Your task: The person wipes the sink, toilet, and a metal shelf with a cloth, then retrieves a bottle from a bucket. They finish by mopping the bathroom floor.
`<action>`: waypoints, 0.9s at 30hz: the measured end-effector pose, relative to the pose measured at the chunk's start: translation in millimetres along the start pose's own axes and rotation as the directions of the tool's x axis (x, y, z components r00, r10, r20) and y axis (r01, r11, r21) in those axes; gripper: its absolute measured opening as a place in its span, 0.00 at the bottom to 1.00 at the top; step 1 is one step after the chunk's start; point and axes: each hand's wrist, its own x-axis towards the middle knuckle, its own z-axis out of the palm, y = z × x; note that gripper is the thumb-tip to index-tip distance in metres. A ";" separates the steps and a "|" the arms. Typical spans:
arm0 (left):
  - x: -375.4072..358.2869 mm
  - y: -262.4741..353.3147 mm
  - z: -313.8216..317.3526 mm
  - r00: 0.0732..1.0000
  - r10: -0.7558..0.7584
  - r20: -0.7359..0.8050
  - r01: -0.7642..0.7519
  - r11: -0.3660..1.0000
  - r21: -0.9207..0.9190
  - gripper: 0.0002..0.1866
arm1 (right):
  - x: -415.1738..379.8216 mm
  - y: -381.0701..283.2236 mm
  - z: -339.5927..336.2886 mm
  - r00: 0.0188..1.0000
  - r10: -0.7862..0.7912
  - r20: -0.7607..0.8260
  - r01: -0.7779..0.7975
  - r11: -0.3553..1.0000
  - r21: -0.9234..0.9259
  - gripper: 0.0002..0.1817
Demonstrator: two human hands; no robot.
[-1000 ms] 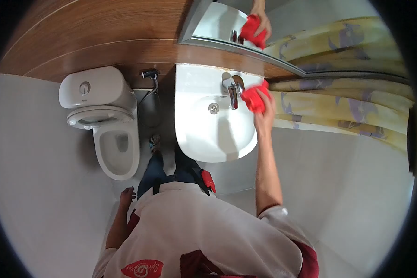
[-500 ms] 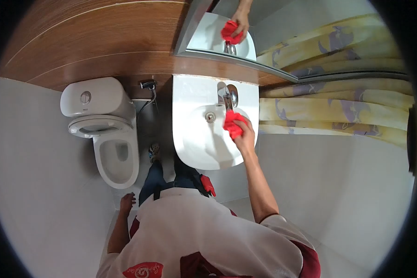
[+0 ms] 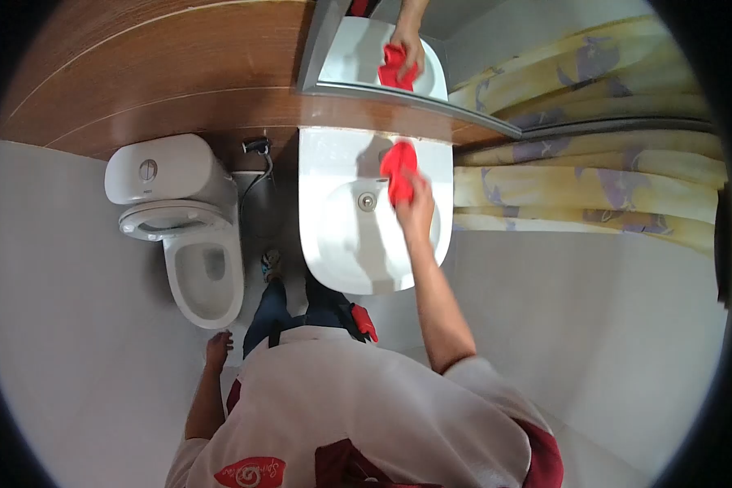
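My right hand [image 3: 416, 207] grips a red cloth [image 3: 400, 167] over the faucet of the white washbasin [image 3: 317, 236]. The cloth is draped along the faucet and covers nearly all of it. Left of the cloth the round drain [image 3: 367, 201] shows in the bowl. My left hand [image 3: 219, 348] hangs low beside my body, near the front of the toilet; its fingers are slightly curled and apart, with nothing in them.
A white toilet [image 3: 203, 268] with its lid raised stands at the left. A hose sprayer [image 3: 257, 146] hangs on the wall between toilet and basin. A mirror [image 3: 496, 49] is above the basin, and a patterned curtain [image 3: 577, 187] hangs at the right.
My right hand has moved up and slightly left with the red cloth, from the spout's end to over the faucet body. The left hand has barely moved.
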 end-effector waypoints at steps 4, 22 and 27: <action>-13.6 -16.0 14.1 0.996 -0.060 0.070 0.053 0.994 0.100 0.24 | -52.3 20.9 -28.3 0.980 0.184 0.069 -0.197 0.911 0.363 0.18; 0.9 0.6 8.3 0.998 -0.003 0.063 -0.007 0.988 0.153 0.23 | 20.1 63.7 28.4 0.697 0.414 0.586 -0.682 0.129 0.720 0.12; -7.2 45.9 15.4 0.998 0.062 -0.031 -0.060 0.995 0.074 0.25 | -22.0 22.9 19.6 0.867 0.432 0.250 -0.495 0.677 0.544 0.21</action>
